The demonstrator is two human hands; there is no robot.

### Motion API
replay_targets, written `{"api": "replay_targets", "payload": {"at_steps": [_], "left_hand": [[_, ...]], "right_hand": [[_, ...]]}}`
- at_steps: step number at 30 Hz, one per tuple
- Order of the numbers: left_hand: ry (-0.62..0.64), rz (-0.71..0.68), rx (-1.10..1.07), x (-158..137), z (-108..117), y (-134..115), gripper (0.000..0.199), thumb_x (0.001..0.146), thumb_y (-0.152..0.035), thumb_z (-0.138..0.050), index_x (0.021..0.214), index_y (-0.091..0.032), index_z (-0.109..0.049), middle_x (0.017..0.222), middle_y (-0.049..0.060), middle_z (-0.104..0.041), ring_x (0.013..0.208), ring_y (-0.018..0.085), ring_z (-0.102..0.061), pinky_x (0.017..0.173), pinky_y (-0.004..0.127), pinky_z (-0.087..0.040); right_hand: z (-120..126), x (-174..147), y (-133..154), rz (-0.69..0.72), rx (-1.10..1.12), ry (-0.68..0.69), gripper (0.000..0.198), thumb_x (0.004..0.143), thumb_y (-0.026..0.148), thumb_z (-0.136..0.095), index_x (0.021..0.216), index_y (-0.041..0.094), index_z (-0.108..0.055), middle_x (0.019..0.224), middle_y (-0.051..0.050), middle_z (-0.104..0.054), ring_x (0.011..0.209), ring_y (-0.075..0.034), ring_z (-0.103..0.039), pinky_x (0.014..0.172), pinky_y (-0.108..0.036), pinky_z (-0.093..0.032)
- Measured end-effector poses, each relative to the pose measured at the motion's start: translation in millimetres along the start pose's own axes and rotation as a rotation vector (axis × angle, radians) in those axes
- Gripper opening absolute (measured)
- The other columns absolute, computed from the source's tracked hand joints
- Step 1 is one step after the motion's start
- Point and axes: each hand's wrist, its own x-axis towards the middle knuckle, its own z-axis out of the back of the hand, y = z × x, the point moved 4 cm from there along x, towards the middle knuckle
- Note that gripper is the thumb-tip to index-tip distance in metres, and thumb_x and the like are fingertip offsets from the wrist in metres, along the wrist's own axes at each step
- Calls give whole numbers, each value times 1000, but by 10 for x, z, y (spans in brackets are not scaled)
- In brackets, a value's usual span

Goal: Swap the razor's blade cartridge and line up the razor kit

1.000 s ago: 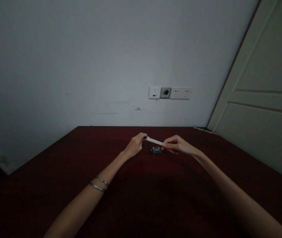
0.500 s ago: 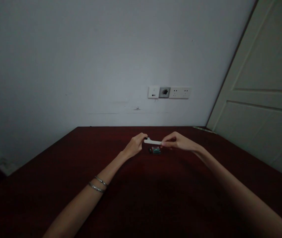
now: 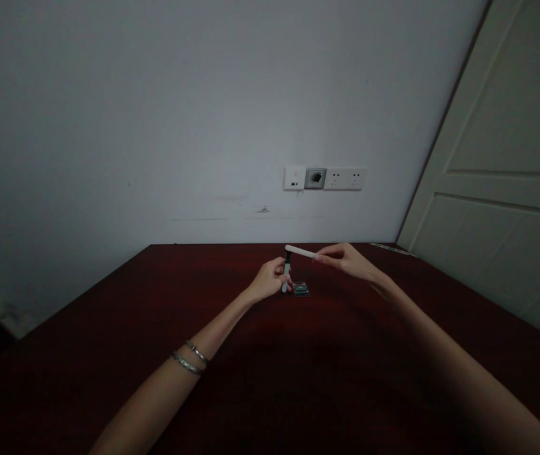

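In the head view my right hand pinches the right end of a slim white stick, which slants slightly up to the left above the table. My left hand has its fingers closed around a short black-and-pale stick, held nearly upright. Its dark top meets the left end of the white stick; whether the two are joined or only touching I cannot tell. On the table just right of my left fingertips lies a small clear case with something green in it.
The dark red table runs up to a pale wall. Wall sockets and a grey plate with a dark plug-like piece sit above its back edge. A panelled door stands at the right.
The white stick's left end has risen, and my right hand with it. My left hand has moved slightly right and lower; the upright black-and-pale stick now shows in its fingers.
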Motion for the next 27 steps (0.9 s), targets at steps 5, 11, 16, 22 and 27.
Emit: {"api": "replay_targets", "payload": {"at_steps": [5, 11, 16, 22, 27], "left_hand": [[31, 64, -116, -34, -53, -113, 14, 74, -10, -50, 86, -14, -45, 66, -1, -57, 51, 10, -60, 46, 18, -48], [16, 64, -123, -39, -22, -124, 13, 73, -11, -52, 85, -13, -46, 63, -1, -56, 50, 10, -60, 46, 19, -48], [7, 43, -91, -32, 4, -148, 14, 72, -10, -51, 85, -14, -47, 65, 0, -57, 51, 11, -61, 45, 20, -48], [-56, 41, -61, -18, 53, -77, 13, 71, -8, -50, 83, -14, -47, 64, -1, -57, 49, 11, -61, 46, 21, -48], [-65, 38, -30, -21, 40, -68, 14, 72, -7, -49, 84, -14, -47, 63, -1, -57, 50, 12, -61, 47, 21, -48]], "right_hand": [[98, 3, -145, -41, 4, 5, 30, 71, 45, -59, 73, 18, -72, 69, -3, -66, 61, -16, -51, 59, -28, -37], [61, 7, -65, -34, 15, -9, 31, 70, 47, -60, 73, 18, -72, 66, -2, -65, 59, -15, -50, 56, -27, -35], [58, -16, -189, -37, 56, -41, 31, 69, 47, -62, 73, 17, -72, 68, -3, -66, 61, -15, -51, 58, -26, -36], [-109, -134, -285, -97, 253, -161, 33, 72, 48, -58, 72, 15, -66, 49, 3, -48, 44, -8, -38, 42, -22, -26], [-602, -170, -200, -174, 547, -187, 36, 72, 53, -56, 72, 17, -57, 46, 7, -37, 35, -5, -32, 34, -19, -20]]}}
